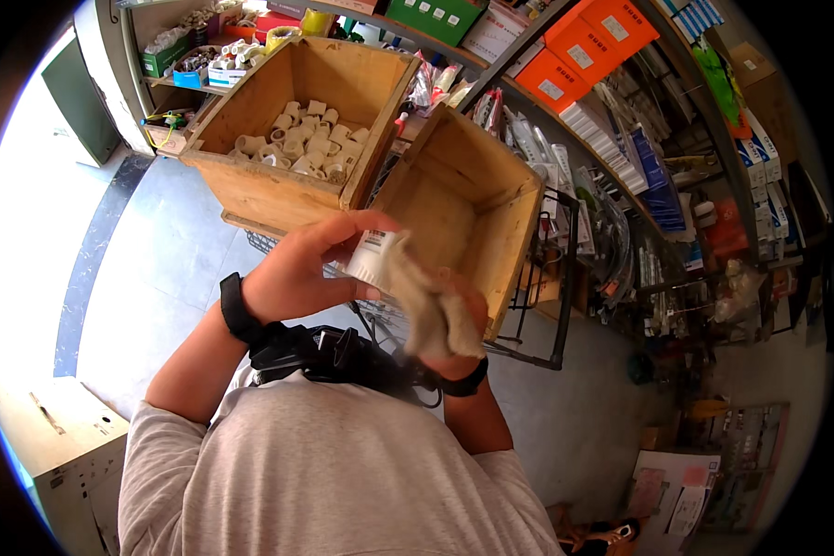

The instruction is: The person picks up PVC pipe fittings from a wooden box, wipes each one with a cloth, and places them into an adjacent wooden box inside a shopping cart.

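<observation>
My left hand (313,267) grips a white plastic pipe fitting (370,263) between thumb and forefinger; the fitting bears a small label. A beige cloth (427,299) is held in my right hand (474,306) against the fitting's right side, covering part of it and most of my fingers. Beyond my left hand stands a wooden box (278,184) with many white pipe fittings (306,142) heaped at its bottom. To its right, a second wooden box (459,201) shows bare boards inside. My hands are in front of both boxes.
A black metal cart frame (563,292) stands around the right box. Shelves behind carry orange cartons (577,52), a green box (436,19) and packaged goods. A pale cabinet (48,431) is at lower left. Grey tiled floor (174,229) extends left towards a bright doorway.
</observation>
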The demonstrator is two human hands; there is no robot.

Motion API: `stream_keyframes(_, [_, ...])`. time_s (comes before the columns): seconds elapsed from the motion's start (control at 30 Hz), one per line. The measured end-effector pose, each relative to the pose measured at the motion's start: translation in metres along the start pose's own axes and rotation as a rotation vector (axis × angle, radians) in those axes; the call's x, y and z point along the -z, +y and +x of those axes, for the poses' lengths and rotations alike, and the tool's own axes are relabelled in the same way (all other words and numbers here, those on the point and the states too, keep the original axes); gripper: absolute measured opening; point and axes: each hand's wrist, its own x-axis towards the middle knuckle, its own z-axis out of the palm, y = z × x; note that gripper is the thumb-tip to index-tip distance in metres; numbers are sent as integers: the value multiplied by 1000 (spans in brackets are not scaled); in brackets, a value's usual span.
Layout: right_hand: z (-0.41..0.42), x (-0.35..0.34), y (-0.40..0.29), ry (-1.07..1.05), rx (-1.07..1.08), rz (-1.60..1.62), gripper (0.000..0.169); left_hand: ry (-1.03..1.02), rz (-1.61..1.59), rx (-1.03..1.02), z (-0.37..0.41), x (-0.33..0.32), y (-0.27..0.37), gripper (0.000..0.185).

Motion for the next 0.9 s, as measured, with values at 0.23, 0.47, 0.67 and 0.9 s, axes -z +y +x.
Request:
stream_keyframes(0.23, [-7,1,18,-43,-330,571,26,26,-318,-38,4,-6,-6,58])
stream_keyframes(0.47, [6,1,3,-126,250,-125,26,-61,-60,-19,-1,3,-3,60])
stream_keyframes(0.67, [3,1,7,-109,178,-418,20,-4,-230,31,0,-4,-7,61])
stream_keyframes(0.9, [8,-5,6,-45,650,-639,39,-47,49,7,-1,3,2,67])
